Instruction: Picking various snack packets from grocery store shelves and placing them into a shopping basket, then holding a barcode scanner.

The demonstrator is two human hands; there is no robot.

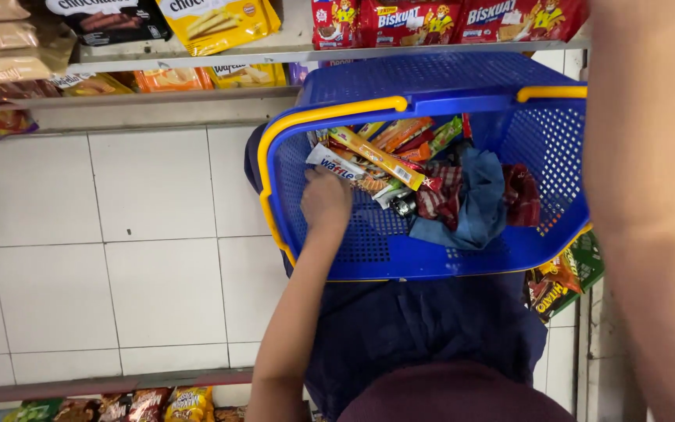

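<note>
A blue plastic basket (369, 250) with yellow handles (330, 113) rests on my lap, over dark blue clothing. It holds several snack packets, a long yellow bar (380, 159) among them, plus a blue cloth (474, 207) and a red checked cloth (439, 195). My left hand (326, 202) is inside the basket at its left side. Its fingertips lie on a white snack packet (330, 162), and the back of the hand hides the fingers. My right forearm (650, 195) rises along the right edge, with the hand out of frame above.
A shelf (197, 53) at the top carries red biscuit packs (423, 19), a yellow pack (216, 22) and beige bags (5, 47). White floor tiles (119, 234) spread to the left. More snack bags (150, 405) line the bottom edge, and others (564, 277) sit at the basket's right.
</note>
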